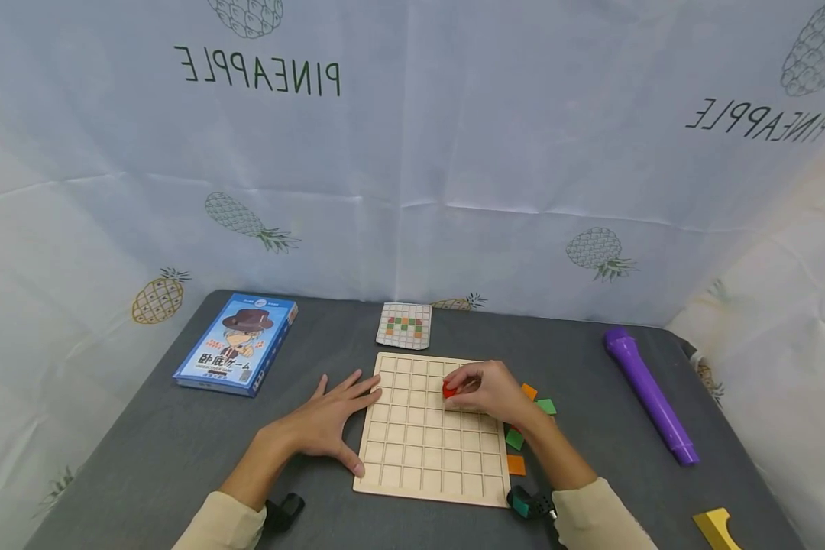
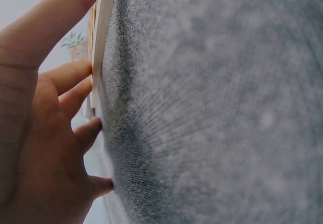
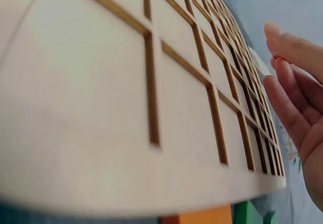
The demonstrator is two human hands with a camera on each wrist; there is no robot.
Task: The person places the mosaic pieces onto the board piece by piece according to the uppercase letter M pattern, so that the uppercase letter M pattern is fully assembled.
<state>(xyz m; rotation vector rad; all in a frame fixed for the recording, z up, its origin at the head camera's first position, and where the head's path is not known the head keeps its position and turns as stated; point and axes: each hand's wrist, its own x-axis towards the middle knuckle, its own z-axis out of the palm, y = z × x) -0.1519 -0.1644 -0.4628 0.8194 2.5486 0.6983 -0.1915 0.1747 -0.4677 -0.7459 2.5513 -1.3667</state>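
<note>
A light wooden grid board [image 1: 412, 458] lies flat on the grey table. Along its left edge rests my left hand [image 1: 326, 420], fingers spread, with the thumb and some fingertips touching the board's rim. Over the upper right part of the grid, my right hand [image 1: 480, 389] pinches a small red tile [image 1: 448, 390] between thumb and fingers. In the right wrist view that hand [image 3: 303, 88] hovers above the board, and the tile is mostly hidden by the fingers. Behind the board lies a pattern card [image 1: 404, 309] showing coloured squares on a grid.
Several loose tiles, orange [image 1: 516, 465] and green [image 1: 546, 406], lie along the board's right side, partly under my right forearm. A blue game box [image 1: 213, 344] stands at the back left. On the right are a purple microphone-shaped stick [image 1: 653, 397] and a yellow curved piece [image 1: 715, 527].
</note>
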